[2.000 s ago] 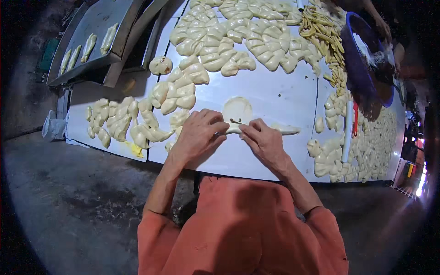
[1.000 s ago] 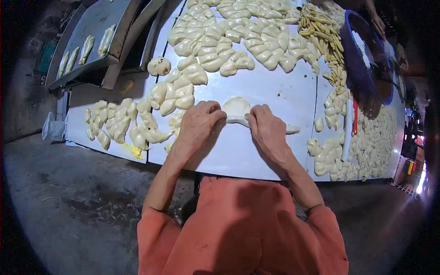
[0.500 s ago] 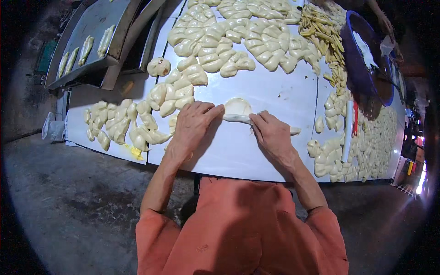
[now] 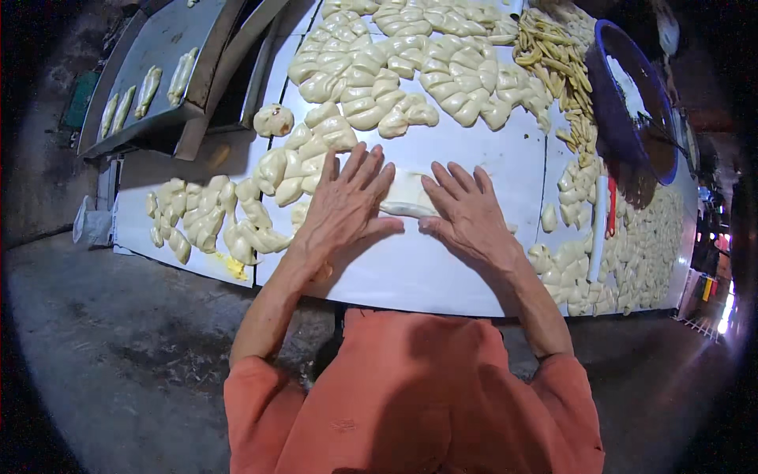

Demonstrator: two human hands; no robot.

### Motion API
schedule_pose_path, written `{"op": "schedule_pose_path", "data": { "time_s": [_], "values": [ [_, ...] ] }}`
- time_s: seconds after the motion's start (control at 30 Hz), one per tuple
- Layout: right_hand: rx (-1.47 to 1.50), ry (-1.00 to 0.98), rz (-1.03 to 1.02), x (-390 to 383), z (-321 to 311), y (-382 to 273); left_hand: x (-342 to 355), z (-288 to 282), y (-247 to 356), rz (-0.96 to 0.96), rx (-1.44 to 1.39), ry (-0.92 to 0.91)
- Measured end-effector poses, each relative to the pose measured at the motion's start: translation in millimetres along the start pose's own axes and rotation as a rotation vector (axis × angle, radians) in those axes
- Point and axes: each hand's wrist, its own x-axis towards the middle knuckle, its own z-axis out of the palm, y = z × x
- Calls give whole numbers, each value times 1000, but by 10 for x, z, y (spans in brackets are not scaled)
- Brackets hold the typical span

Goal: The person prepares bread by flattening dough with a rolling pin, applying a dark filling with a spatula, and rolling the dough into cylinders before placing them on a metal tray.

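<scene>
Centrally, dough sheet (image 4: pixel 407 191) between left grip (image 4: pixel 346 202) and right grip (image 4: pixel 467 207), both splayed open.

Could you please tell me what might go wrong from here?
The partly rolled dough lies between the left hand and right hand; uneven pressure could thin or twist it.

The left hand is close to the cluster of dough pieces, so a sideways slip might knock or smear them.

The white rod lies among other dough pieces and could dent them if bumped.
</scene>
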Motion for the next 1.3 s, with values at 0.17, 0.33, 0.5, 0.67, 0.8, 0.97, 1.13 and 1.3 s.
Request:
{"op": "schedule_pose_path", "data": {
  "time_s": [0.17, 0.33, 0.5, 0.67, 0.8, 0.97, 1.13, 1.3],
  "values": [
    [241, 138, -139, 30, 30, 31, 34, -173, -15, 49, -296, -31],
    [289, 239, -96, 43, 26, -25, -51, -40, -92, 106, -308, 171],
    [198, 241, -135, 6, 133, 37, -14, 1, -39, 76, -264, 145],
    [246, 286, -87, 45, -11, -53, 2, -72, 122, -54, -334, 189],
    [167, 268, -172, 21, 120, -20, -45, -14, 107, 8, -259, 139],
    [208, 306, -63, 118, 79, -2, 28, -40, 124, -55, -251, 194],
    [159, 273, 14, 164, 103, 21, 108, 2, 125, -85, -236, 229],
    [144, 304, -25, 192, 34, 22, 152, -107, 203, -108, -254, 264]
  ]
}}
